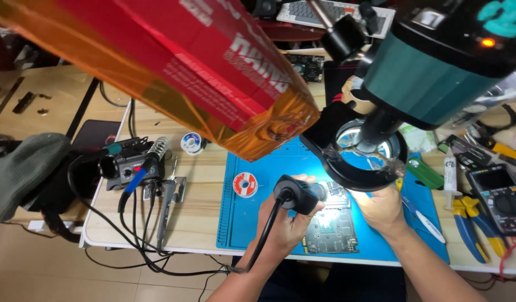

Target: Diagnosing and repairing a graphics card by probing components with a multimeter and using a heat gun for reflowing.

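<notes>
Cluttered wooden workbench (pixel 202 190), blue mat (pixel 241 223), left hand (pixel 283 223) grip closed on hot-air handle (pixel 297 194), right hand (pixel 383 208) grip unclear

Both forearms were bare from the lower edge of the view up to the wrists, with no sleeve, cuff, watch or band showing on either. The left hand (pixel 284 226) wore no glove and no ring that could be made out; its fingers looked slim. The right hand (pixel 383 208), just right of the left hand, was likewise ungloved. Below the left hand, dark clothing showed between the arms, its detail unclear.
</notes>
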